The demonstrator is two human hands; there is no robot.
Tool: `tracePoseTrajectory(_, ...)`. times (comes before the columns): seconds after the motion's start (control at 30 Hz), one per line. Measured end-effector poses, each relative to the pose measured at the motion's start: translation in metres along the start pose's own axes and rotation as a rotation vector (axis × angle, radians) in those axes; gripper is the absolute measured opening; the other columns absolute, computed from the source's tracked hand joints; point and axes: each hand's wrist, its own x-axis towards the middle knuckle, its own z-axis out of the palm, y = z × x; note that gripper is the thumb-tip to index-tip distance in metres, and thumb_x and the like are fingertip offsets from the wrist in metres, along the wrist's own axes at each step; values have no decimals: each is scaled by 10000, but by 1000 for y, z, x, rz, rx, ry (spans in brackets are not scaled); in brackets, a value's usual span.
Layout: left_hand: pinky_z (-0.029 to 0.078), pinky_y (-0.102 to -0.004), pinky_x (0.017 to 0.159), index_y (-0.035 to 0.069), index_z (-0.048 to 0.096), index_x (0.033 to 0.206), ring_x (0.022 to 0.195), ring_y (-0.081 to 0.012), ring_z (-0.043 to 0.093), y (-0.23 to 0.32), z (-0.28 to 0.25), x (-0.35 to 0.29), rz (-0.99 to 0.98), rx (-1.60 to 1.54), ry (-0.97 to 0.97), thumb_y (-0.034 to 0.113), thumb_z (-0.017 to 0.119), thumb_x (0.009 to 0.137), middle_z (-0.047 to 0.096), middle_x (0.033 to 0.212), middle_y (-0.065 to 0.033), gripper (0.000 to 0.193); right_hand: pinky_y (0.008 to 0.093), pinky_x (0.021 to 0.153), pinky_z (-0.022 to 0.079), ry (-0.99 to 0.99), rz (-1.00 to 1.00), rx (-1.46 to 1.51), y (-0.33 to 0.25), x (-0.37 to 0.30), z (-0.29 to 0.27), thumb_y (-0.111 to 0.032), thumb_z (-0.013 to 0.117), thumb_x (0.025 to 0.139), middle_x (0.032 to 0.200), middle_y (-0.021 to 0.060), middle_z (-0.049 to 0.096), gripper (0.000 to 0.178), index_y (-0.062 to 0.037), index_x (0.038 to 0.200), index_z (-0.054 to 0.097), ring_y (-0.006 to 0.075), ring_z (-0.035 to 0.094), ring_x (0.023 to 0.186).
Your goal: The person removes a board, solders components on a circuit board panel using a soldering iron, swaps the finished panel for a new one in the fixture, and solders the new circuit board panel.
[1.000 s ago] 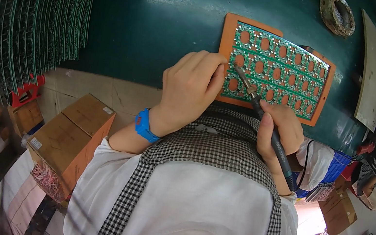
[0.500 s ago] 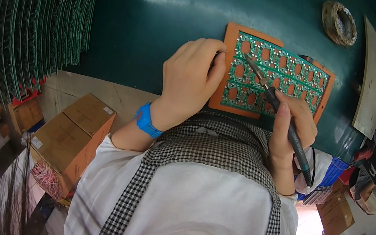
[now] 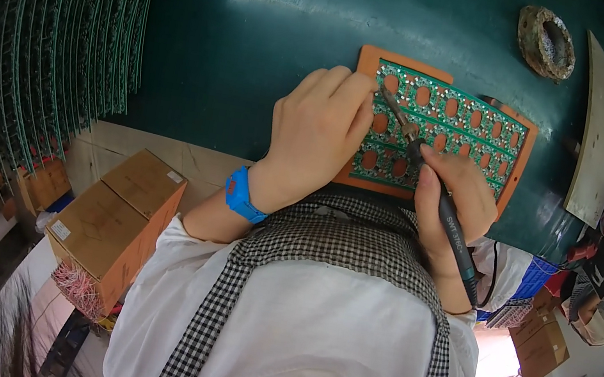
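My right hand (image 3: pixel 457 197) grips a soldering iron (image 3: pixel 459 245) like a pen, its tip reaching the upper left of a green circuit board panel (image 3: pixel 439 120). That panel has rows of oval openings and lies in an orange tray (image 3: pixel 368 61). At the tray's left edge is my left hand (image 3: pixel 319 128), fingers curled and thumb and forefinger pinched close to the iron's tip. Whatever that pinch holds is too small to make out now.
Many green circuit boards (image 3: pixel 66 33) stand in a dense row at the left of the dark green table (image 3: pixel 263 32). A crusty ring-shaped holder (image 3: pixel 546 42) and a pale flat panel (image 3: pixel 596 128) lie at the right. Cardboard boxes (image 3: pixel 104 216) stand below the table's left side.
My left hand has moved right, its fingertips now over the board's upper left corner. The soldering iron and my right hand have shifted a little left and down. The tray has moved slightly down.
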Motion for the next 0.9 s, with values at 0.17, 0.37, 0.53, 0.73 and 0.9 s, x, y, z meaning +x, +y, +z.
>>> tracePoseTrajectory(0.17, 381, -290, 491, 52, 614, 915, 540, -168, 490, 5, -15, -5, -118, -50, -19, 34, 646, 799, 515, 648, -62, 122, 282, 556, 487, 97, 0, -74, 5, 1, -18, 2, 648, 739, 716, 113, 659, 130, 33, 863, 669, 214, 619, 593)
tracePoseTrajectory(0.37, 412, -299, 502, 44, 599, 891, 550, -183, 547, 12, -10, -24, -111, -99, -153, 101, 659, 823, 550, 668, -78, 107, 281, 631, 478, 440, 129, -172, 28, -6, -48, -114, 580, 876, 811, 164, 654, 213, 72, 963, 637, 183, 600, 656)
tracePoseTrajectory(0.53, 443, -312, 440, 79, 530, 800, 557, -183, 563, 17, -4, -24, -59, 15, -170, 137, 657, 807, 539, 702, -35, 140, 303, 747, 485, 533, -45, -535, 80, -1, -63, -37, 703, 774, 951, 127, 621, 279, -31, 1049, 659, 239, 610, 859)
tracePoseTrajectory(0.73, 434, -305, 419, 83, 494, 754, 534, -172, 547, 23, 5, -23, -41, 182, -103, 113, 674, 752, 502, 674, -34, 183, 303, 787, 492, 247, 143, -397, 94, -8, -68, -37, 603, 862, 962, 128, 645, 299, -4, 1159, 601, 211, 629, 851)
tracePoseTrajectory(0.9, 441, -327, 434, 81, 490, 745, 551, -200, 554, 35, 4, -13, -79, 327, -99, 106, 661, 751, 488, 666, -52, 173, 293, 811, 489, 290, 169, -299, 99, -24, -72, -73, 515, 942, 929, 127, 655, 285, 28, 1206, 549, 181, 629, 869)
